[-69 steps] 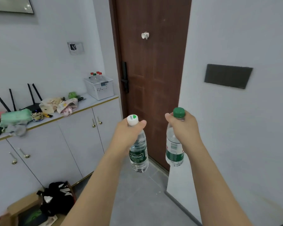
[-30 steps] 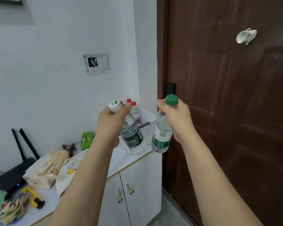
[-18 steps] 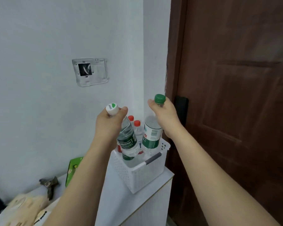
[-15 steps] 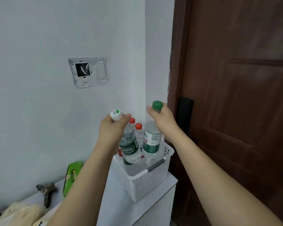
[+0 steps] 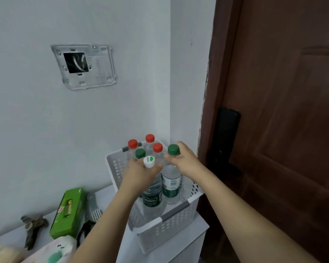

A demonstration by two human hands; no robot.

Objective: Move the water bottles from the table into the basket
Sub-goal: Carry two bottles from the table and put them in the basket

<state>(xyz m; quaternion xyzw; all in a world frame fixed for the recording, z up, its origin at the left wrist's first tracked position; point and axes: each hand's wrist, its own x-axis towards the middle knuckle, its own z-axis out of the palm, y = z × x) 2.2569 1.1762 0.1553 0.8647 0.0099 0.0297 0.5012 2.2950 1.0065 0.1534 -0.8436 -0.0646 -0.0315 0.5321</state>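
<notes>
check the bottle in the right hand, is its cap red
No, the right hand grips a bottle whose cap is green.

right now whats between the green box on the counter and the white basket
In the head view, a white slatted rack-like piece stands between the green box and the white basket, with a black strap-like thing below it.

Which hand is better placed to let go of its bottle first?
Right, marginally. The right hand holds the green-capped bottle upright in open space by the basket wall. The left hand holds the white-capped bottle tilted, so it looks likelier to tip.
</notes>
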